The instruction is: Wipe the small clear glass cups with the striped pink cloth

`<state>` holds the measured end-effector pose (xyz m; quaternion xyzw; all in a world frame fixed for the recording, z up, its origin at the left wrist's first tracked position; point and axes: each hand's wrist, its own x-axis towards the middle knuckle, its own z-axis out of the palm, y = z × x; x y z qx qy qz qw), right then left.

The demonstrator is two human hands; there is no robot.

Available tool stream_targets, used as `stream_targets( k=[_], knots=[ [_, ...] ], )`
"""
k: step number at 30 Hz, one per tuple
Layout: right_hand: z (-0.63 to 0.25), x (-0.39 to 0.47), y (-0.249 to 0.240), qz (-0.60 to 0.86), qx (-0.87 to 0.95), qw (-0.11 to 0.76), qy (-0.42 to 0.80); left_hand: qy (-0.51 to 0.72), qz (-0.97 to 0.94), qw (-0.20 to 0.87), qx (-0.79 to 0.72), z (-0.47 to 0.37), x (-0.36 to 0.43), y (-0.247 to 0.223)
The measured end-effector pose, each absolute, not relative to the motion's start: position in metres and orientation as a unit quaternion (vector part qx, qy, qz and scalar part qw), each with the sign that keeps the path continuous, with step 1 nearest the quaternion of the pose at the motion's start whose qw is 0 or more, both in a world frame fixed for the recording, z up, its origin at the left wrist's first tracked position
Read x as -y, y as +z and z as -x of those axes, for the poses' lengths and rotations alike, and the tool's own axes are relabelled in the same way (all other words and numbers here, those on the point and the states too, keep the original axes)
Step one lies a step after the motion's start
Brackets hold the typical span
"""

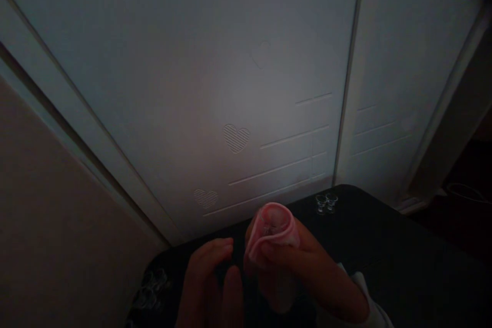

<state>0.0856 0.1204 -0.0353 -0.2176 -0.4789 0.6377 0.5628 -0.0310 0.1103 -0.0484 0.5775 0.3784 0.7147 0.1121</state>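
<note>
A pink cloth [274, 238] is bunched in my right hand [295, 253], whose thumb presses on its near side. Something clear and shiny shows in the hollow of the cloth; its full shape is hidden. The lower part of the cloth hangs below the fingers. To the left, my left hand [211, 282] is held with curved fingers and its thumb apart, holding nothing. A gap separates it from the cloth. Both hands are above the dark table [369, 246].
Two small clear glass cups [326, 203] stand together near the table's back edge. Several more clear glass pieces [151, 287] sit at the left edge, dimly seen. Behind the table rises a white panel [192, 87] with carved hearts and lines. A wall [49, 225] borders the left.
</note>
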Motion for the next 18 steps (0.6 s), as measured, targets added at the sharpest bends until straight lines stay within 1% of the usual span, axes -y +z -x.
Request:
stream_targets(
  k=[7,12,18],
  knots=[
    [-0.084,-0.124,-0.036,0.212,0.529,0.547,0.613,0.664,-0.640,0.090,-0.376,0.043,-0.111,-0.048],
    [-0.081,-0.124,-0.040,0.237,0.584,0.535,0.562,0.656,-0.645,0.067,-0.386,0.043,-0.110,-0.050],
    [-0.078,-0.127,-0.046,0.290,0.646,0.510,0.489,0.611,-0.691,0.083,-0.378,0.041,-0.112,-0.048]
  ],
)
